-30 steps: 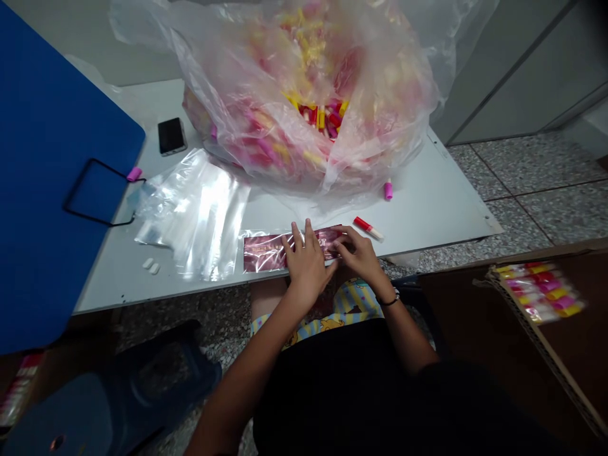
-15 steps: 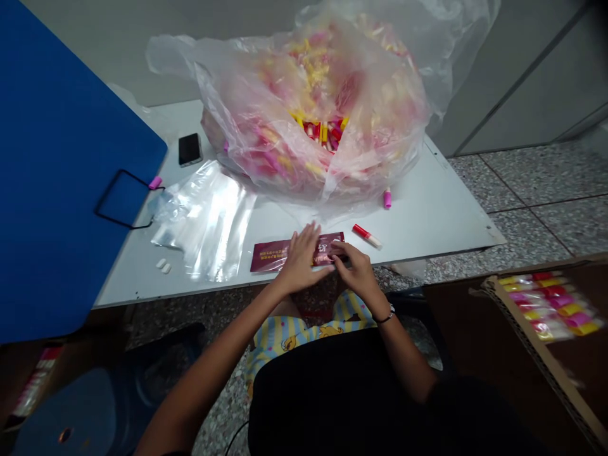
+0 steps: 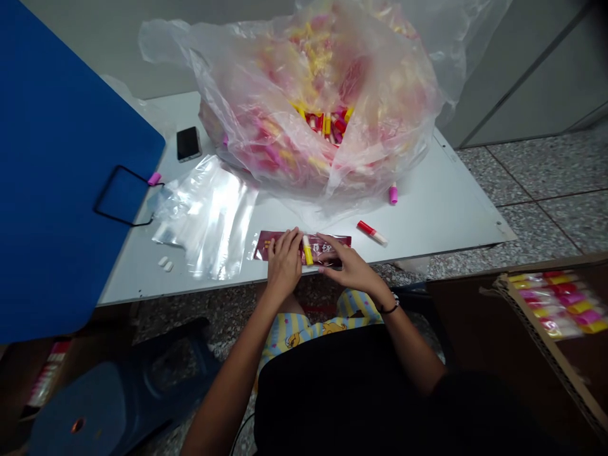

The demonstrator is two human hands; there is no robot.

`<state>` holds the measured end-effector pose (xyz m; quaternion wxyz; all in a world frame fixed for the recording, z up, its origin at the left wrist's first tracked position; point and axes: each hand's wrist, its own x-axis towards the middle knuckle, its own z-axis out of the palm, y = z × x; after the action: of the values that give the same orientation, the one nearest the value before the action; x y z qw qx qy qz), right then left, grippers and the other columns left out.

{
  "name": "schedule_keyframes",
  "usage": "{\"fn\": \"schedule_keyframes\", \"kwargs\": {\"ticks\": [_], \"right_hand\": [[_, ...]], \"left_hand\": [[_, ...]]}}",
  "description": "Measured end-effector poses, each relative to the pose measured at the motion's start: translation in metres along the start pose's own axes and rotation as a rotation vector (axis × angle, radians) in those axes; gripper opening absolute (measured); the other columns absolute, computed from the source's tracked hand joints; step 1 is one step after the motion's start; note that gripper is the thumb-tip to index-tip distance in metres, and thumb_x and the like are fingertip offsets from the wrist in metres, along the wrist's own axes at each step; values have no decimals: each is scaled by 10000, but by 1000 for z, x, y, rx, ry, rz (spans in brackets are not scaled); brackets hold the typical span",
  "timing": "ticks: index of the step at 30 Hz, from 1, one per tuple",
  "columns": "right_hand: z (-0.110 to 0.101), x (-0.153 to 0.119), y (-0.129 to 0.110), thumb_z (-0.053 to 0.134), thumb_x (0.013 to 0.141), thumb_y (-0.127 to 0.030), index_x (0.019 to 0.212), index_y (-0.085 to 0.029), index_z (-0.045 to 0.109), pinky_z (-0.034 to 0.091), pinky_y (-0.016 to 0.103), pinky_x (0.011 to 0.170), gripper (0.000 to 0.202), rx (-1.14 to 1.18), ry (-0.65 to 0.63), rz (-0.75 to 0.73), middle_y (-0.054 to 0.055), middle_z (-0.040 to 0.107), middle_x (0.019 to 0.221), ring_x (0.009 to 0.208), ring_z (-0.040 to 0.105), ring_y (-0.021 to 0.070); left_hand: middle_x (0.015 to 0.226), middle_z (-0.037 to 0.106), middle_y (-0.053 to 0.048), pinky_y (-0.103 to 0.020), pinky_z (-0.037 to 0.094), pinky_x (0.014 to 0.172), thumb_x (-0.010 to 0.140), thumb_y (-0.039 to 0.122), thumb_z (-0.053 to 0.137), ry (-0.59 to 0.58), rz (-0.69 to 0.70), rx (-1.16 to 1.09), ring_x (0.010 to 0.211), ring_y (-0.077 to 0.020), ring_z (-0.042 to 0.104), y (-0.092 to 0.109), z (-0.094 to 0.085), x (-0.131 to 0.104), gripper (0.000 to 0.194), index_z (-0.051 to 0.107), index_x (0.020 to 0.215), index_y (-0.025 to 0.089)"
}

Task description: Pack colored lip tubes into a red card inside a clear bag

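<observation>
A maroon printed packet (image 3: 263, 248) lies along the table's front edge, with clear film showing past its left end. Across its middle rests a small yellow-and-white tube (image 3: 308, 252). My left hand (image 3: 285, 259) lies flat on the packet, fingers stretched out, just left of the tube. On the other side, my right hand (image 3: 350, 265) is open, thumb and fingers apart over the packet's right half. A red-and-white tube (image 3: 372, 233) lies on the table beyond my right hand.
A big translucent bag (image 3: 266, 133) full of coloured tubes stands at the back. Clear plastic sleeves (image 3: 209, 221), a phone (image 3: 189, 144) and white bits (image 3: 166, 263) lie at left. A blue panel (image 3: 71, 177) borders the left; a carton (image 3: 546, 358) of packed tubes stands right.
My left hand has shifted slightly left and down. The yellow-and-white tube, mostly hidden before, now shows between my hands. My right hand's fingers have spread wider.
</observation>
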<state>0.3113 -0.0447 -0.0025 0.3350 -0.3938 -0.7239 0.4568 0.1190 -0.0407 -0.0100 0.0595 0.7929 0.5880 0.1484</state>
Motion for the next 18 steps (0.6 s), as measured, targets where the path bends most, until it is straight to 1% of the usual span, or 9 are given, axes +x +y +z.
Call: {"fn": "schedule_keyframes", "kwargs": {"ticks": [2, 4, 7, 10, 13, 16, 18], "right_hand": [[1, 1, 0, 631, 812, -197, 1467, -252, 233, 485, 394, 941, 769, -7, -43, -15, 66, 670, 1129, 1088, 623, 219], [3, 1, 3, 592, 832, -177, 1476, -255, 212, 474, 399, 954, 752, -27, -51, -43, 68, 658, 1159, 1120, 604, 220], [8, 0, 8, 485, 867, -113, 1469, -261, 243, 455, 411, 961, 665, -113, 39, -95, 51, 674, 1132, 1113, 607, 213], [13, -1, 9, 444, 850, -68, 1463, -286, 258, 480, 391, 891, 677, -197, 123, -111, 22, 695, 1082, 1014, 647, 210], [14, -1, 7, 428, 826, -56, 1474, -298, 232, 480, 392, 870, 719, -246, 125, -93, 33, 668, 1143, 926, 663, 212], [11, 0, 5, 431, 816, -60, 1482, -280, 212, 461, 413, 918, 734, -225, 79, -101, 52, 629, 1215, 1001, 643, 225], [11, 1, 7, 458, 824, -81, 1477, -262, 222, 465, 400, 933, 717, -158, 71, -100, 47, 642, 1196, 1051, 628, 217]], "left_hand": [[1477, 373, -86, -475, 188, 1140, 915, 191, 290, -27, 13, 7, 1380, -221, 297, -2, -1, 0, 490, 384, 1396, 178], [1501, 330, -82, -486, 176, 1144, 932, 234, 276, -58, 25, -18, 1396, -220, 267, -4, -3, 0, 493, 356, 1415, 180], [1524, 277, -83, -510, 165, 1144, 927, 325, 329, -101, 41, -69, 1411, -234, 236, -7, -6, -1, 537, 297, 1444, 184], [1531, 253, -93, -536, 150, 1143, 874, 391, 435, -114, 49, -60, 1414, -261, 225, -6, -8, -1, 644, 258, 1458, 184], [1535, 238, -101, -547, 140, 1144, 816, 393, 505, -132, 44, -18, 1415, -281, 216, -2, -9, -1, 732, 243, 1462, 170], [1530, 253, -99, -541, 156, 1143, 802, 363, 503, -129, 2, -9, 1411, -278, 227, 5, -8, 0, 719, 266, 1450, 160], [1519, 285, -93, -534, 172, 1140, 797, 342, 495, -98, -44, -23, 1402, -276, 248, 10, -6, 0, 676, 315, 1425, 166]]}}
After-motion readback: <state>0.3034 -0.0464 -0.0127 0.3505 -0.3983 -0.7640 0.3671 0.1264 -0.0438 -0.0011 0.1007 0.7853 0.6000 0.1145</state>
